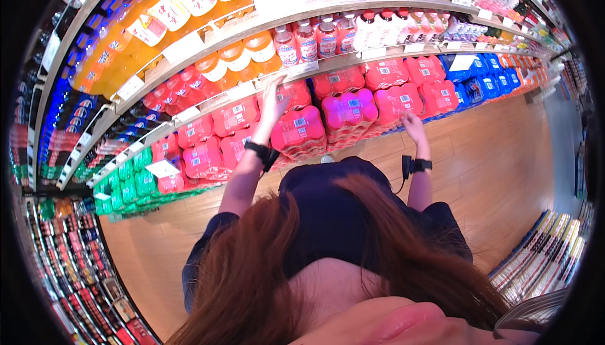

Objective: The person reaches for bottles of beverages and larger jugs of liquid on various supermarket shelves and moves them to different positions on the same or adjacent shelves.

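My left hand point(273, 103) is raised with fingers stretched toward the edge of the lowest shelf board, in front of shrink-wrapped red multipacks point(290, 93). No object shows in it; whether the fingertips touch the shelf edge cannot be told. Lower and to the right, my right hand point(414, 127) hovers by another red multipack point(399, 103), its fingers loosely bent and nothing visible in them. Between the hands sits a pinkish-purple multipack point(350, 108) on a stack, beside a red multipack point(298, 127). Each wrist wears a black strapped device, the left one point(262, 155) and the right one point(416, 165).
Green multipacks point(127, 186) and blue multipacks point(487, 85) flank the red stacks. Shelf boards point(331, 64) above carry small pink-labelled bottles point(305, 42) and large orange drink bottles point(189, 4). Other stocked shelves point(71, 260) stand left. More goods point(543, 250) are at right, on wooden flooring point(477, 156).
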### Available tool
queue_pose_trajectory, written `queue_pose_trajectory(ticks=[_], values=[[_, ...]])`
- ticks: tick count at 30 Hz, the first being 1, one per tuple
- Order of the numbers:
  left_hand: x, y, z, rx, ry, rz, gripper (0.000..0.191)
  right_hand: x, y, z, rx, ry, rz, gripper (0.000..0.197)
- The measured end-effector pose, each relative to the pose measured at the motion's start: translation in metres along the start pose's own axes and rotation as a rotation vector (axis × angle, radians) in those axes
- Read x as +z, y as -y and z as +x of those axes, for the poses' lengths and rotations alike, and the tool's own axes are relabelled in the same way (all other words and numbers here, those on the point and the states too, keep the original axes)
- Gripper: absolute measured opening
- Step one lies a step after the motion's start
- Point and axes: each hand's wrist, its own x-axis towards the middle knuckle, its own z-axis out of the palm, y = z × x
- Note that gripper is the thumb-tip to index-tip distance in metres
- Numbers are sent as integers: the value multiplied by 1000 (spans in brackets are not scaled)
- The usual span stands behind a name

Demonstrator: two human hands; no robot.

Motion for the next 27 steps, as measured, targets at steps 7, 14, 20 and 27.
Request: queue_pose_trajectory(ticks=[7,14,20,27], values=[[-3,33,-95,-514,186,-226,53,33,-6,-85,229,-193,418,32],[-1,35,-142,-757,258,-530,58,39,12,-122,230,-168,444,32],[-2,16,-137,-806,251,-479,58,13,3,-158,290,-234,423,30],[13,8,-118,-772,101,-480,53,-42,-36,-147,287,-328,469,31]])
